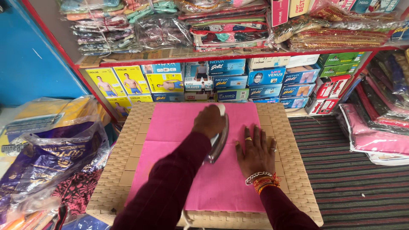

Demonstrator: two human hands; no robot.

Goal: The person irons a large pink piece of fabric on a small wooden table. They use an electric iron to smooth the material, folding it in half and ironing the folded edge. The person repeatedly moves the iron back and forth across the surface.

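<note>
Currently the pink cloth point(187, 170) lies flat on a woven beige table point(294, 179), covering most of its top; a crease line crosses the cloth about midway.

Left hand point(208, 121): fingers curled shut around the handle of a metal iron point(218, 142), thumb side hidden. The iron rests on the pink cloth near its centre, its polished body running from the far half of the cloth back toward the person. The left forearm, in a dark maroon sleeve point(166, 191), crosses the near half of the cloth.

Right hand point(255, 149): palm down, flat on the pink cloth just right of the iron, close to the cloth's right edge. Fingers extended and slightly spread, pointing away from the person. Rings show on two fingers; a silver chain bracelet and orange-red threads point(262, 181) sit at the wrist.

Surroundings, relative to the pink cloth: left of it, crumpled plastic bags point(51, 153), one purple and one yellow, touching the table's left side. Beyond its far edge, a red-framed shelf with rows of yellow and blue cardboard boxes point(226, 81), and above them stacks of folded fabric in clear wrappers point(162, 25). Right of it, a striped floor mat point(349, 170) and more wrapped fabric packs point(375, 136).
</note>
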